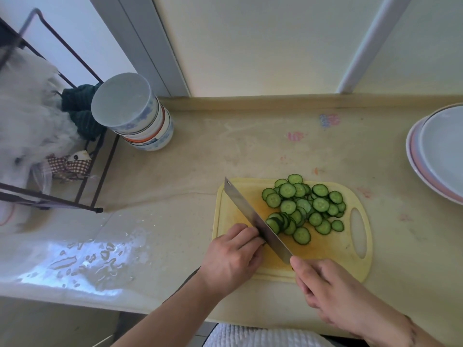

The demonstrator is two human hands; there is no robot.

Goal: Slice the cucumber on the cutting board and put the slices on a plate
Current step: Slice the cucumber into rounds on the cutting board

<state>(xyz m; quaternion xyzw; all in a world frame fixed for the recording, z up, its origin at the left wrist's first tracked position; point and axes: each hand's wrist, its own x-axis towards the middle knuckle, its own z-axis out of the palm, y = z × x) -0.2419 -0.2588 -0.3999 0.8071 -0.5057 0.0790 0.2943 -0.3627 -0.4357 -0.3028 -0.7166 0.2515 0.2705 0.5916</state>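
Cucumber is almost all cut: only a short stub is left, and it is lying hidden under the curled fingers of the left hand [234, 256] at the near left of the yellow cutting board [325, 249]. That hand is clamping down on the stub, knuckles touching the flat of the knife [255, 221]. Nearest the viewer on the right, the right hand [325, 294] is wrapping round the knife's handle, which the hand is covering. The wide steel blade is running diagonally away to the left, its edge resting on the board against the freshest slices.

Just past the blade, the cucumber slices [304, 207] are lying in a loose overlapping heap across the middle of the board, a few leaning on edge. They look thin, wet and light, likely slippery and easily bent or torn, so scooping them up in a bunch, or sliding them along the blade, seems safer than pinching them singly. The stub is small and firm, leaving little room for fingertips beside the edge.

Farther right, well apart from the board, stacked plates [426, 171] are waiting on the counter [200, 156]. At the far left, a stack of bowls [140, 116] is standing beside a wire rack [82, 176].
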